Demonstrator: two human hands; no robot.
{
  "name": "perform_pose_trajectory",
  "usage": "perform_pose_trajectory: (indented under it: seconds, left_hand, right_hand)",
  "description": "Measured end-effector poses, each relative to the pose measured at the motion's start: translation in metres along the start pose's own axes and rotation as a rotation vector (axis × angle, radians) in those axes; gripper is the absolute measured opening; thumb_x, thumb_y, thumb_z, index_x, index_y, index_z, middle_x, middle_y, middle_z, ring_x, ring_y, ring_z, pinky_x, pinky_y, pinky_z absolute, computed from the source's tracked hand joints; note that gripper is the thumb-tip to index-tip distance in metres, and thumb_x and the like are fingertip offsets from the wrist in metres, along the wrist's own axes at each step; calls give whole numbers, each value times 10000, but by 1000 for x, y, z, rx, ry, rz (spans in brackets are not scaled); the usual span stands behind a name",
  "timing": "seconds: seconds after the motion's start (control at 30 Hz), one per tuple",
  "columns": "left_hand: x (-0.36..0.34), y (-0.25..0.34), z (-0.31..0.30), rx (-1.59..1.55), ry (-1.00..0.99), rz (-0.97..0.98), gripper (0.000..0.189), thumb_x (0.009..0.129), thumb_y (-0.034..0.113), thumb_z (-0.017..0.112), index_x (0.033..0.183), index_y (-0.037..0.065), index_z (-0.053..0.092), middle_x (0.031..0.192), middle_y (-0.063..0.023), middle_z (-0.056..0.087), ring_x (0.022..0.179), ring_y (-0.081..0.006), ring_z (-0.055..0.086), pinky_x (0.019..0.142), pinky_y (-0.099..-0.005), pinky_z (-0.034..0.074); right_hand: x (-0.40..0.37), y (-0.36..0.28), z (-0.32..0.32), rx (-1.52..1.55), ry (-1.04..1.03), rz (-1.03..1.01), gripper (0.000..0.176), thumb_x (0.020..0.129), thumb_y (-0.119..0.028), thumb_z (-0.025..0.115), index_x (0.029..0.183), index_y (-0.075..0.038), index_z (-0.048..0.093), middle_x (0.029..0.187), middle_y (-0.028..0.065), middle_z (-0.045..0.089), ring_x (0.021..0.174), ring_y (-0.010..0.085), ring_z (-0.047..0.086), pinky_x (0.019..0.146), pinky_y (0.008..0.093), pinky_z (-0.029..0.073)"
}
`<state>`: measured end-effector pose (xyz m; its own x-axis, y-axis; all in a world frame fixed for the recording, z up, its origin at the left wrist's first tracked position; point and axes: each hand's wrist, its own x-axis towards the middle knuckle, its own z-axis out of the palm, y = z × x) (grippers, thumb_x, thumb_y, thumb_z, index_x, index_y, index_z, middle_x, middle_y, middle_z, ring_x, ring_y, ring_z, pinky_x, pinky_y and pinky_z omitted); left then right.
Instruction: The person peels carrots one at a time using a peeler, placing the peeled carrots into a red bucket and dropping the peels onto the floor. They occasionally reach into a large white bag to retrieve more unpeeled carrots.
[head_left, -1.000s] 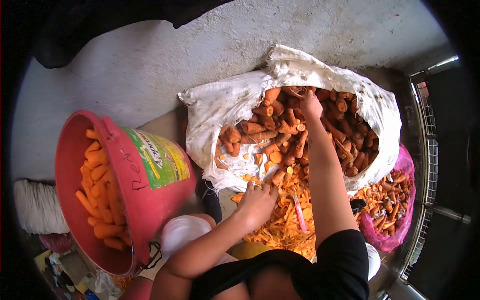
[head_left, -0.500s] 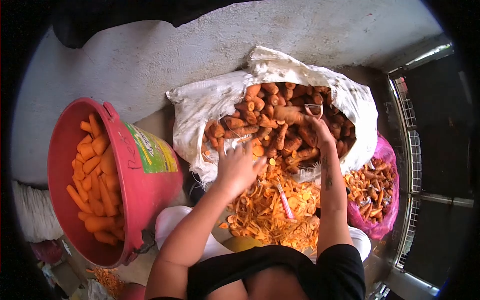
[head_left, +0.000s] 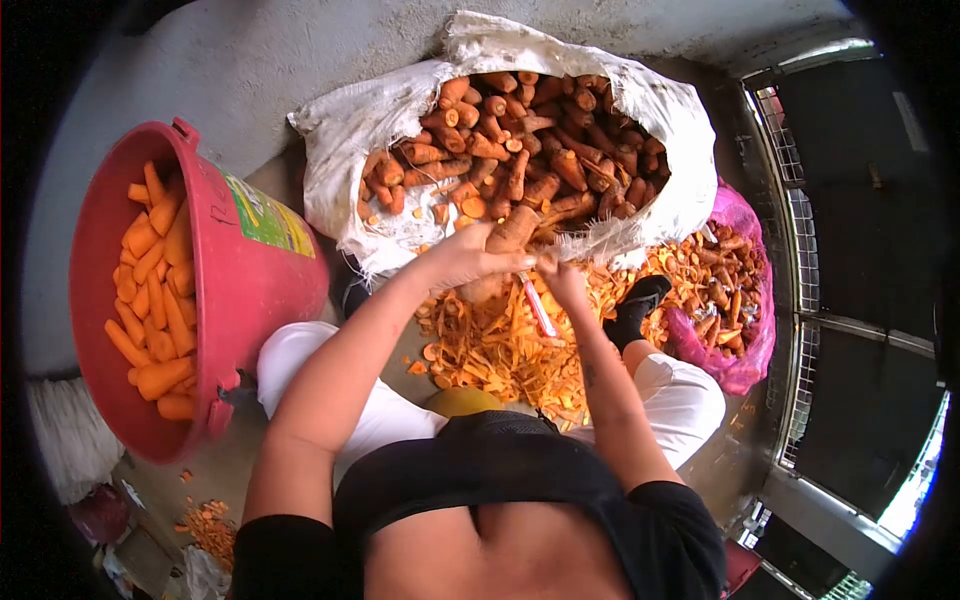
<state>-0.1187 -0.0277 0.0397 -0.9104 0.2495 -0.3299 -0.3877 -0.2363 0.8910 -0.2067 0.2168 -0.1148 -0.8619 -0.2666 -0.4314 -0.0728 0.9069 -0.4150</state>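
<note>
My left hand is wrapped round an unpeeled carrot over the front edge of the white sack. Close beside it, my right hand is closed at the carrot's lower end; a peeler was in it a moment ago, but the tool is now mostly hidden. Below both hands lies a heap of orange peelings, with a red and white knife handle above it. Many unpeeled carrots fill the open sack.
A large red bucket at the left holds peeled carrots. On the right, a pink bag holds carrot scraps. A rough wall stands behind, and a dark mesh gate at the right.
My left hand has taken hold of the carrot. My right hand has come out of the sack towards my left hand. The view has shifted, so the sack and bucket appear higher.
</note>
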Motion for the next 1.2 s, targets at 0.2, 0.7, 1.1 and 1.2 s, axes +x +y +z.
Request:
perform_pose_trajectory:
  seconds: [0.2, 0.7, 1.1, 1.2]
  left_hand:
    - [-11, 17, 0, 953, 208, -107, 602, 683, 309, 755, 1110, -45, 521, 1002, -218, 635, 950, -274, 633, 828, -368, 487]
    - [-36, 22, -18, 1232, 466, 152, 532, 658, 129, 661, 1167, 8, 565, 1003, -208, 632, 941, -335, 615, 791, -432, 490]
    - [-61, 8, -10, 1389, 566, 604, 369, 703, 207, 747, 965, 33, 554, 865, -129, 622, 848, -309, 618, 773, -416, 460]
    - [-62, 7, -12, 1396, 573, 631, 409, 717, 292, 759, 950, 27, 552, 850, -134, 624, 823, -310, 621, 748, -414, 466]
  right_hand:
    - [-54, 62, 72, -265, -74, 167, 479, 860, -474, 548, 1075, -56, 455, 936, 217, 635, 854, 380, 630, 676, 479, 493]
    - [-114, 20, -7, 691, 68, -12, 222, 847, -70, 514, 1051, 10, 483, 681, 27, 502, 564, 93, 459, 503, 266, 364]
    - [-177, -127, -55, 725, 294, -458, 373, 979, -278, 490, 1211, 11, 532, 668, -37, 458, 547, 42, 409, 488, 209, 337]
    - [-176, -127, -52, 690, 300, -460, 337, 978, -265, 490, 1158, 12, 557, 665, -38, 471, 552, 36, 413, 490, 209, 340]
